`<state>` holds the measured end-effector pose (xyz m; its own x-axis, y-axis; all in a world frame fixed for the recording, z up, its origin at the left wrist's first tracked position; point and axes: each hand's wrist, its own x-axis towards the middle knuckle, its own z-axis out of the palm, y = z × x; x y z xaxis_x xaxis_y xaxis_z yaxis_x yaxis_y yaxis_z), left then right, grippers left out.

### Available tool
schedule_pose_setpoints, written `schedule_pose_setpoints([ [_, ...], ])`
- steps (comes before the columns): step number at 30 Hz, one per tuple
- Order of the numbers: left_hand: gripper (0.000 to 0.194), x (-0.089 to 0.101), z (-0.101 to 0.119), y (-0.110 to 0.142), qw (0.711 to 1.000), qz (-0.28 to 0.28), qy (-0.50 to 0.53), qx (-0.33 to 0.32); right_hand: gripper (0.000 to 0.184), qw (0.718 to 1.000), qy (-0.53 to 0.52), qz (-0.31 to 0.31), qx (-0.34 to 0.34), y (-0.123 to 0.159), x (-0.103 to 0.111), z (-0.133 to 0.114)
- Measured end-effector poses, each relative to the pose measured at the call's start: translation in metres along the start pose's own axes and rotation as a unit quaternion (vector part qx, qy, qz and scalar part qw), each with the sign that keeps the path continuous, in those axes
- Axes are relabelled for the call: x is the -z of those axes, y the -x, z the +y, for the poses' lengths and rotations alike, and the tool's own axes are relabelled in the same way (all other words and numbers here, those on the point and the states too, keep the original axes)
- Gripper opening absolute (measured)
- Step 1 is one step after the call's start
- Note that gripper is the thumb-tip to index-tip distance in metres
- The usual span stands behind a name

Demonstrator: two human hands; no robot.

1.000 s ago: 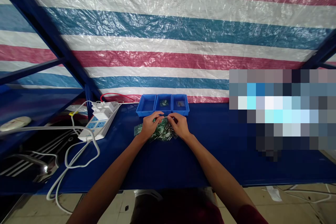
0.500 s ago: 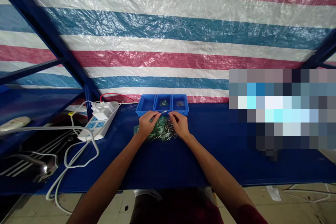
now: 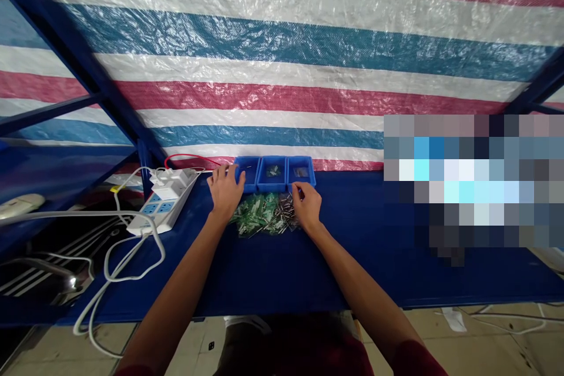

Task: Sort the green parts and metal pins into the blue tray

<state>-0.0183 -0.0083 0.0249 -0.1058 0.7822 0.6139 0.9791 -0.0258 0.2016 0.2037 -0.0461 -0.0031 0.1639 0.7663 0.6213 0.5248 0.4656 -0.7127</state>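
Mixed small parts (image 3: pixel 259 218), a big heap left on the worktop (image 3: pixel 273 282) before three blue bins (image 3: pixel 272 188)! Left hand (image 3: pixel 226 189) spread by the left bin, seemingly holding nothing; right hand (image 3: pixel 307 204) curled beside the heap, can't tell its grip. Binned: middle batch (image 3: pixel 274 171), right batch (image 3: pixel 301 172), one left sliver (image 3: pixel 249 167). No readable lettering.

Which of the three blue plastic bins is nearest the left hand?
The leftmost blue plastic bin: the left hand is spread at its left edge, whereas the middle bin and the right bin stand farther along the row.
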Motion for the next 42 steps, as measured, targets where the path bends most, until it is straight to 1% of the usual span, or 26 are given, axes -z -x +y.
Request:
schedule_pose_setpoints([
  [2, 0.039, -0.004, -0.005, 0.004, 0.999, -0.024, 0.007, 0.026, 0.031, 0.997, 0.045, 0.053, -0.017, -0.002, 0.001, 0.004],
  [4, 0.040, -0.011, -0.012, 0.007, 0.997, -0.059, 0.034, 0.025, 0.033, 0.993, 0.077, 0.073, -0.043, -0.003, 0.001, 0.010],
  [6, 0.039, -0.019, -0.018, 0.008, 0.995, -0.081, 0.066, 0.010, 0.035, 0.992, 0.091, 0.056, -0.069, -0.004, -0.001, 0.018],
  [10, 0.040, -0.031, -0.029, 0.007, 0.992, -0.072, 0.101, -0.008, 0.036, 0.993, 0.084, -0.005, -0.082, -0.005, -0.004, 0.030],
  [11, 0.041, -0.032, -0.031, 0.007, 0.992, -0.070, 0.107, -0.011, 0.036, 0.993, 0.084, -0.011, -0.079, -0.006, -0.004, 0.032],
  [13, 0.042, -0.032, -0.031, 0.008, 0.991, -0.072, 0.112, -0.016, 0.035, 0.993, 0.095, -0.004, -0.070, -0.007, -0.002, 0.032],
  [15, 0.045, -0.029, -0.028, 0.009, 0.992, -0.067, 0.105, -0.026, 0.031, 0.993, 0.110, 0.000, -0.041, -0.007, 0.000, 0.027],
  [17, 0.044, -0.022, -0.022, 0.011, 0.993, -0.050, 0.098, -0.049, 0.024, 0.993, 0.113, -0.034, 0.012, -0.007, 0.001, 0.018],
  [19, 0.041, -0.015, -0.013, 0.013, 0.990, -0.028, 0.107, -0.083, 0.017, 0.986, 0.116, -0.099, 0.069, -0.004, 0.000, 0.008],
  [21, 0.037, -0.009, -0.005, 0.014, 0.984, -0.018, 0.129, -0.121, 0.016, 0.974, 0.134, -0.155, 0.097, 0.000, -0.002, -0.002],
  [23, 0.035, -0.005, 0.001, 0.017, 0.975, -0.019, 0.153, -0.157, 0.020, 0.964, 0.161, -0.190, 0.090, 0.005, -0.007, -0.010],
  [26, 0.033, -0.005, 0.007, 0.019, 0.962, -0.030, 0.180, -0.206, 0.022, 0.955, 0.194, -0.219, 0.059, 0.010, -0.013, -0.016],
  [29, 0.031, -0.008, 0.008, 0.021, 0.955, -0.045, 0.188, -0.224, 0.019, 0.949, 0.199, -0.239, 0.048, 0.013, -0.019, -0.018],
  [31, 0.031, -0.009, 0.009, 0.021, 0.953, -0.056, 0.195, -0.226, 0.016, 0.951, 0.191, -0.240, 0.047, 0.013, -0.021, -0.017],
  [33, 0.031, -0.009, 0.010, 0.022, 0.950, -0.063, 0.208, -0.226, 0.015, 0.957, 0.176, -0.226, 0.043, 0.012, -0.023, -0.016],
  [38, 0.032, -0.006, 0.016, 0.025, 0.946, -0.070, 0.240, -0.207, 0.018, 0.980, 0.115, -0.158, 0.025, 0.009, -0.019, -0.009],
  [42, 0.035, -0.004, 0.022, 0.029, 0.937, -0.090, 0.280, -0.187, 0.024, 0.992, 0.044, -0.119, -0.011, 0.004, -0.011, -0.006],
])
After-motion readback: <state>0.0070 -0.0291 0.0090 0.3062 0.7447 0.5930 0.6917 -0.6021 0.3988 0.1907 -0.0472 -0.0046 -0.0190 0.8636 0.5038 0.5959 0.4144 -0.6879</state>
